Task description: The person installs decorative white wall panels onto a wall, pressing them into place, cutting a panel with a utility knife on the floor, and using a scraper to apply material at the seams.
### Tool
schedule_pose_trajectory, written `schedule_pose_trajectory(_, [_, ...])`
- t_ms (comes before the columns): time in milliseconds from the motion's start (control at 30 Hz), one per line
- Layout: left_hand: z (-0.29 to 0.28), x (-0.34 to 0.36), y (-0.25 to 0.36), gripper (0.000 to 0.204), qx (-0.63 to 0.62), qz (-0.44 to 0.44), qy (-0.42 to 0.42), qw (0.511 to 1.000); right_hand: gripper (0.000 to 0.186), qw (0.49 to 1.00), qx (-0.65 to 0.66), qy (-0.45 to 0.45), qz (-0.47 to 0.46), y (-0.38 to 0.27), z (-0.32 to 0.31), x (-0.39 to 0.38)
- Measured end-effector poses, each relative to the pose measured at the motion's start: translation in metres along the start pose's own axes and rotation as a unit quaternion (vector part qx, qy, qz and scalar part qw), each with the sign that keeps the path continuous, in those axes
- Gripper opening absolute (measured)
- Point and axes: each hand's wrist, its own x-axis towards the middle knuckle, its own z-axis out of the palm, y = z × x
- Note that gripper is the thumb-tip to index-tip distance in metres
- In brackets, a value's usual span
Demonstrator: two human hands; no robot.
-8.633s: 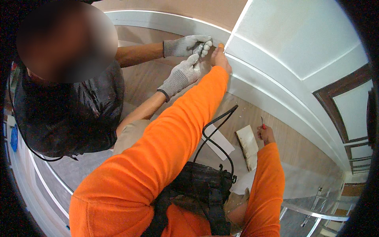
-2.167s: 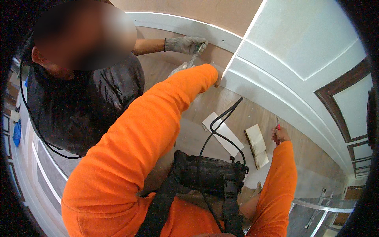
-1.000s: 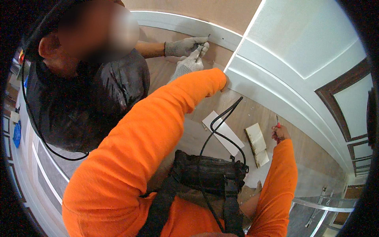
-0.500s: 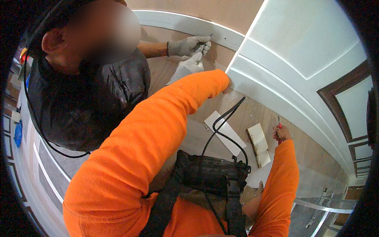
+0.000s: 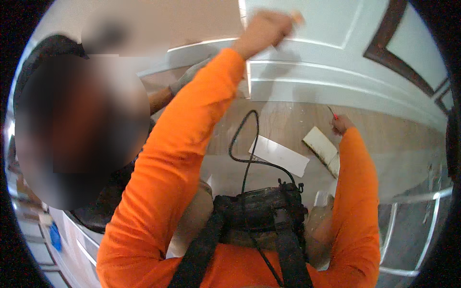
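Note:
My left hand [image 5: 266,31] is raised in front of the white panelled wall [image 5: 317,24]. Motion smears its fingers, so whether they hold anything is unclear. Low on the right, my right hand [image 5: 342,125] is closed around a red-handled tool [image 5: 335,116] whose thin dark shaft points up and left toward the foot of the panelling. The tool's exact kind cannot be made out. Beside that hand, on the floor, lies an off-white block [image 5: 321,144] with a dirty, dark edge. A flat white strip [image 5: 281,154] lies left of the block.
A co-worker in dark clothing crouches close on my left, with a gloved hand [image 5: 192,76] near the skirting board [image 5: 204,50], partly behind my orange sleeve. A black cable [image 5: 232,144] loops up from the black bag [image 5: 259,211] at my waist. Metal rails [image 5: 415,199] stand at the right.
My left hand has risen from near the floor by the panel's edge to in front of the panel. My right hand still grips the tool. The view has shifted; the co-worker's head appears lower and nearer.

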Motion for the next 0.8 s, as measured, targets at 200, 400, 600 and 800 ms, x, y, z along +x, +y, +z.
schedule_pose_trajectory(200, [-0.099,-0.079,0.004,0.034,-0.285,0.249,0.318,0.87,0.019,0.998,0.048,-0.003,0.027,-0.034,0.015,-0.02])
schedule_pose_trajectory(400, [-0.102,-0.197,0.015,0.034,-0.191,0.071,0.355,0.912,0.016,0.992,0.114,-0.042,0.017,-0.048,0.015,-0.023])
schedule_pose_trajectory(600, [-0.086,-0.223,0.007,0.035,-0.17,0.003,0.339,0.925,0.018,0.998,0.055,-0.025,0.027,-0.041,0.012,-0.014])
schedule_pose_trajectory(800, [-0.087,-0.233,0.012,0.037,-0.153,-0.026,0.331,0.931,0.021,0.999,0.034,-0.018,0.01,-0.045,0.01,-0.019])
